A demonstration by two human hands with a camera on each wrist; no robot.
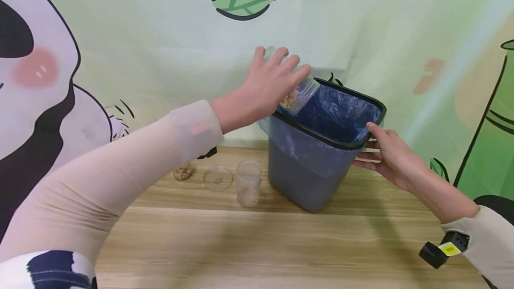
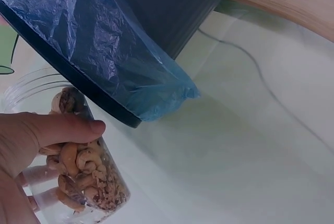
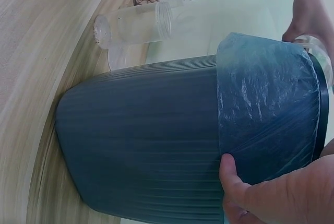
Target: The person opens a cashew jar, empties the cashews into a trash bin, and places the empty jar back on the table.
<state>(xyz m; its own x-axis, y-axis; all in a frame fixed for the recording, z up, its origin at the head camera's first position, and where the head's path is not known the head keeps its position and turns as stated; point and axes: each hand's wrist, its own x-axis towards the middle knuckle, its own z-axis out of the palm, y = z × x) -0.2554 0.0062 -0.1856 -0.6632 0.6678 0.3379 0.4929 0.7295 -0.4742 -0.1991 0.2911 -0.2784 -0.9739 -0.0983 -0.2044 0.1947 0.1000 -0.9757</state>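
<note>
Tipping a clear plastic jar of cashews [image 1: 296, 95] mouth-down over the blue-lined grey ribbed bin [image 1: 313, 164], my left hand [image 1: 267, 84] curls round it. My right hand [image 1: 387, 157] clasps the bin rim, steadying it on the wooden table [image 1: 281, 244].

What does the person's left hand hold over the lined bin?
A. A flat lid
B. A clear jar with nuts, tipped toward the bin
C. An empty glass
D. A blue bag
B: the left hand grips a clear jar that holds nuts, tilted with its mouth over the rim of the bin.
</note>
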